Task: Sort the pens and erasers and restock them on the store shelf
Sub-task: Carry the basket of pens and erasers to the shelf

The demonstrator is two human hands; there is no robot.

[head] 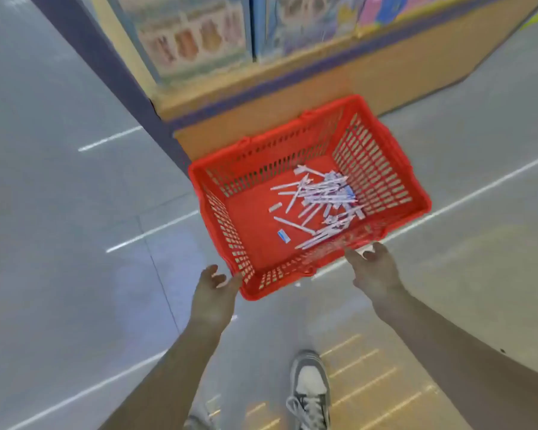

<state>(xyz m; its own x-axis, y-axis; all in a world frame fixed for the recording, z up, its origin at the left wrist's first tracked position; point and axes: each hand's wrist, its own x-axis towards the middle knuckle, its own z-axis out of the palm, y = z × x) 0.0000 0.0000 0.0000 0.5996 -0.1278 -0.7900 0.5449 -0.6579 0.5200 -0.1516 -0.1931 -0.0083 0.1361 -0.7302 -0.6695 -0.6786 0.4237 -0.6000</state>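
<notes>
Two hands: nothing is held.
Left hand (215, 290): fingers loosely spread, at the basket (274, 135) near corner.
Right hand (375, 271): fingers loosely spread, at the near rim.
Pens (323, 197), erasers (284, 236): contained in the basket.
Basket: set on the floor (75, 243) beside the shelf (261, 97).

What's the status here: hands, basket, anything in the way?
Both open, no grip: left hand and right hand at near rim of basket. Loose pens and erasers inside, unsorted. Nothing blocking.

Red basket (373, 172) of pens (323, 193) and erasers (284, 236), left hand (213, 293), right hand (375, 271) by near rim
</notes>
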